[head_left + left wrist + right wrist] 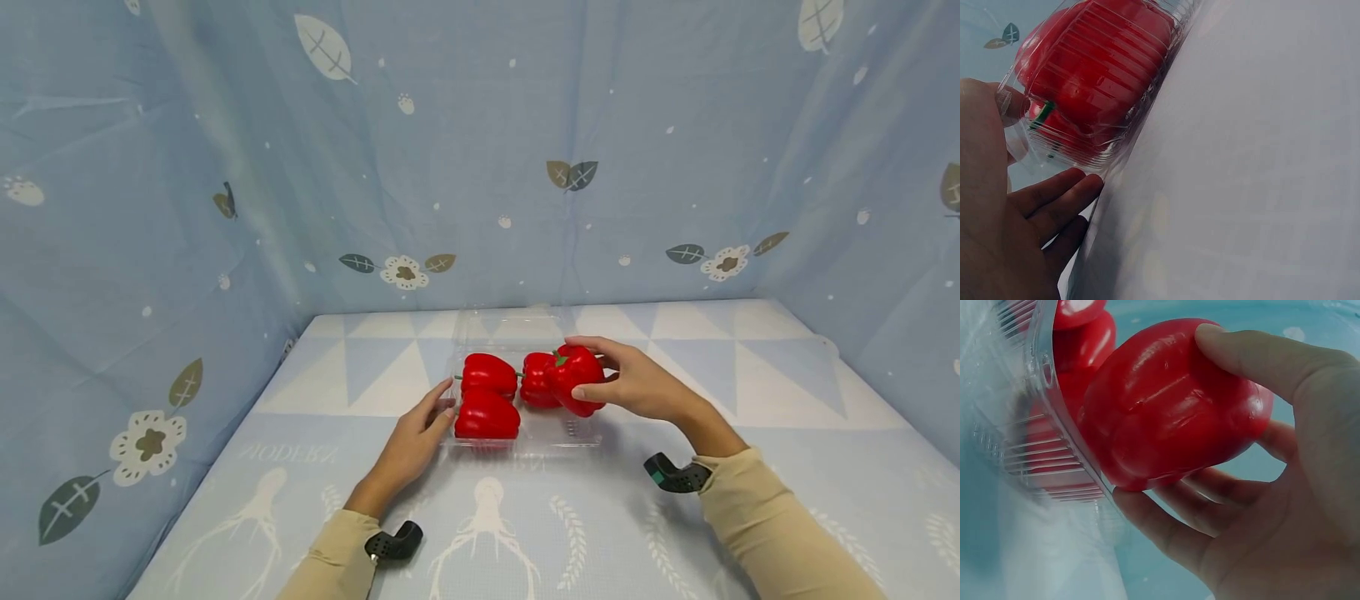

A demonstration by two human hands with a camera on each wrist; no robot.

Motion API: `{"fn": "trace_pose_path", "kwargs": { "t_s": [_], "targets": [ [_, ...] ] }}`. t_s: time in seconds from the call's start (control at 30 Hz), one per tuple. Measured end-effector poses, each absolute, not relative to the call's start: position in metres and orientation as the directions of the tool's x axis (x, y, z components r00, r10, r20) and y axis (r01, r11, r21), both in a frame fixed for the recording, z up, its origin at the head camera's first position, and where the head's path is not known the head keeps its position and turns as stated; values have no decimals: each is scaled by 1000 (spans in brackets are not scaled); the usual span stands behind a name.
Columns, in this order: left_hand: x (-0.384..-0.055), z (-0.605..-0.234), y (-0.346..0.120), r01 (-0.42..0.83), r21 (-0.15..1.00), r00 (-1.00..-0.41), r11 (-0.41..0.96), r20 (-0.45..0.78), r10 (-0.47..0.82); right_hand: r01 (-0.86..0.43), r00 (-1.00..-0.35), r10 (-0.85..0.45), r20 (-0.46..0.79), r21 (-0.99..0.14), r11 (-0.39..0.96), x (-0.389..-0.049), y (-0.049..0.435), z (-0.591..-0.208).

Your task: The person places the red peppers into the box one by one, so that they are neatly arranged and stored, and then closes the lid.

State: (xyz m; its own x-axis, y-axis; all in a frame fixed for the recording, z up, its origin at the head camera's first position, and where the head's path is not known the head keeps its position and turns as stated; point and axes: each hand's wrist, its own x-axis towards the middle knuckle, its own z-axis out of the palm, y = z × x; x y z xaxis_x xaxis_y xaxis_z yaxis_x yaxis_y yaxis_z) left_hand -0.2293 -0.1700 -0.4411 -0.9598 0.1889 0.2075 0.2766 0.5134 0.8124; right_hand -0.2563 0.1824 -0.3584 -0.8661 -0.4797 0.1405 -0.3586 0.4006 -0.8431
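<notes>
A clear plastic clamshell box (555,432) lies on the table with its lid (513,327) folded back. On its left side two red bell peppers (487,414) lie one behind the other, and a further red pepper (536,379) is right of them. My right hand (637,379) grips another red bell pepper (1172,406), thumb on one side and fingers on the other, over the box's right part. In the right wrist view it overlaps the box rim. My left hand (412,437) touches the box's left side, its fingers (1063,206) fairly straight by the ribbed wall.
A patterned cloth (570,533) in pale blue and white covers the table. Blue curtains (480,150) with leaves and flowers hang behind it and at both sides. Each wrist wears a black camera mount (678,475).
</notes>
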Motion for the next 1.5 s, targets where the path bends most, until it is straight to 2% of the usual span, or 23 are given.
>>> {"fn": "trace_pose_path", "kwargs": {
  "t_s": [0.33, 0.6, 0.77, 1.3, 1.5],
  "targets": [
    [-230, -442, -170, 284, 813, -958, 509, 213, 194, -377, -835, -535, 127, -840, 391, -252, 178, -358],
    [-229, -441, -170, 283, 810, -958, 514, 213, 192, -502, -804, -552, 220, -749, 433, -247, 170, -360],
    [-229, -442, -171, 283, 808, -958, 517, 212, 193, -528, -792, -565, 232, -725, 443, -245, 165, -361],
    [-229, -442, -171, 288, 811, -957, 509, 219, 192, -474, -825, -543, 160, -719, 508, -242, 157, -369],
    [-229, -441, -171, 281, 812, -959, 511, 213, 189, -508, -811, -561, 164, -673, 537, -240, 157, -367]
  ]
}}
